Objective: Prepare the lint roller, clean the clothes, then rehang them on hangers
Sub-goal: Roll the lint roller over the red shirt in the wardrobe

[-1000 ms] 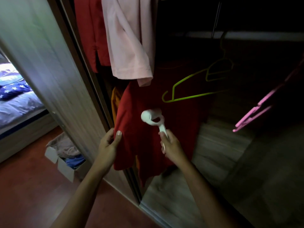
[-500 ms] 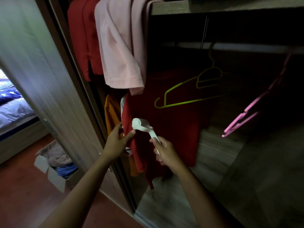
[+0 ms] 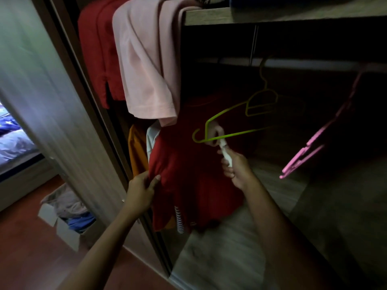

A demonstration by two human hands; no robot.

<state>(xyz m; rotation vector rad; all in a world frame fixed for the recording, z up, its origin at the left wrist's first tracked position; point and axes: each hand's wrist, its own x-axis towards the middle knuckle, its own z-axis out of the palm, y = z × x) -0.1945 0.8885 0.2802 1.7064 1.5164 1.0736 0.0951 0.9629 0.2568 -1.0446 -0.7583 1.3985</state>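
Observation:
A red garment (image 3: pixel 194 181) hangs inside the dark wardrobe. My left hand (image 3: pixel 142 188) pinches its left edge and holds it taut. The white lint roller (image 3: pixel 219 141) lies against the upper part of the red cloth, its handle gripped by my right hand (image 3: pixel 236 168). A green hanger (image 3: pixel 234 122) hangs bare from the rail, crossing just in front of the roller head. Further right a pink hanger (image 3: pixel 310 151) hangs tilted. A pink shirt (image 3: pixel 146 65) drapes over the shelf edge above.
A red top (image 3: pixel 96 51) hangs left of the pink shirt. Orange (image 3: pixel 136 149) and striped (image 3: pixel 180 222) clothes show behind the red garment. The sliding door (image 3: pixel 52 97) stands at left. A cardboard box of clothes (image 3: pixel 65 218) sits on the floor, a bed (image 3: pixel 14 141) beyond.
My right hand has carried the roller up and to the right on the red garment, behind the green hanger. My left hand has slid lower along the cloth's left edge.

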